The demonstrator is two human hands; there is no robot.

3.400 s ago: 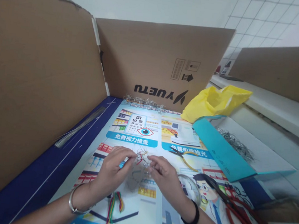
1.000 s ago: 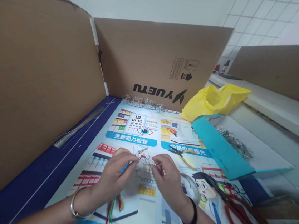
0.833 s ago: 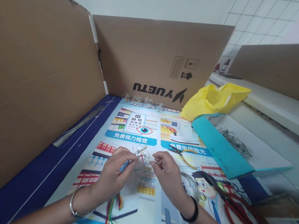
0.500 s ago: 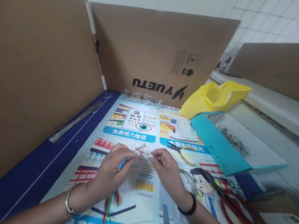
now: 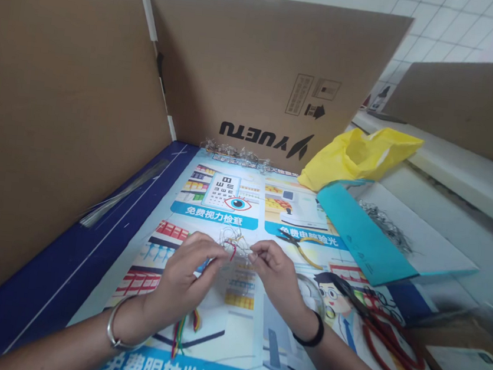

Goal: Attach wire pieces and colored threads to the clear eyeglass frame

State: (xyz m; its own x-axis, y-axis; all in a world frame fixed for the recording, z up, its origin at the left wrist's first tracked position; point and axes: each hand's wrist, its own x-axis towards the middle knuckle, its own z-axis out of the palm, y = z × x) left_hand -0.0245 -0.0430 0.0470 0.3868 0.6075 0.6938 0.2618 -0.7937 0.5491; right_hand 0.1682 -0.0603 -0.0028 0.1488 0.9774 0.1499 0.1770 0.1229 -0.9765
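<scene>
A small tangle of thin bent wire (image 5: 236, 241), with a bit of red and yellow strand on it, hangs between my two hands above the printed sheet. My left hand (image 5: 189, 276) pinches its left side between thumb and forefinger. Opposite, my right hand (image 5: 278, 278) pinches the right side with its fingertips. The exact grip points are too fine to make out. Below my left wrist lie coloured strands (image 5: 179, 335) in red, yellow and green. Just beyond my right hand rest yellow-handled pliers (image 5: 303, 251).
Red-handled scissors (image 5: 393, 344) and a coil of wire (image 5: 312, 293) lie at the right. A turquoise-sided box (image 5: 357, 233) holds many wire pieces, beside a yellow bag (image 5: 356, 156). Wire pieces (image 5: 236, 154) line the back cardboard wall (image 5: 243, 60). Straight wires (image 5: 125, 192) lie left.
The view has tilted and shifted slightly. Both hands keep their pinch on the wire tangle, with barely any movement.
</scene>
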